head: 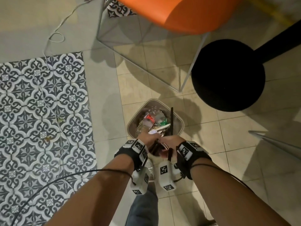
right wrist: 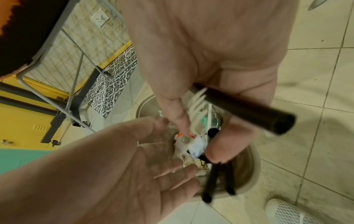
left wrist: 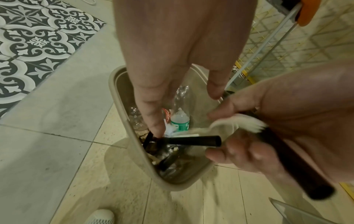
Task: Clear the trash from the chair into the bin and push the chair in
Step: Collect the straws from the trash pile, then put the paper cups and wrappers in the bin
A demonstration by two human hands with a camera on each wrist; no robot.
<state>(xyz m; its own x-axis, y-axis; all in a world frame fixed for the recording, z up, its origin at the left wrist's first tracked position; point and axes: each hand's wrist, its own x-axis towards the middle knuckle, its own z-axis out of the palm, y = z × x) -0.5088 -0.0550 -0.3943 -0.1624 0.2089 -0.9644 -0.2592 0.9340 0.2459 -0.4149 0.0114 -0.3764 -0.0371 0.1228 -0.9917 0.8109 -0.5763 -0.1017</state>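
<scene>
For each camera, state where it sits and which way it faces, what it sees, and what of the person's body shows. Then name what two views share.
Head: worn on the head, facing down at the floor; both forearms, left hand and right hand over the bin, orange chair beyond.
Left wrist: faces along the left hand into the bin; right hand grips a black tube.
Right wrist: faces along the right hand at the bin; open left palm.
Shared: both wrist views show the bin and a white plastic fork.

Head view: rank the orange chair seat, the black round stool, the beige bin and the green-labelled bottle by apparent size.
1. Orange chair seat, though cut off by the frame edge.
2. Black round stool; close to the seat, so their order is unsure.
3. Beige bin, partly hidden by the hands.
4. Green-labelled bottle, smallest.
</scene>
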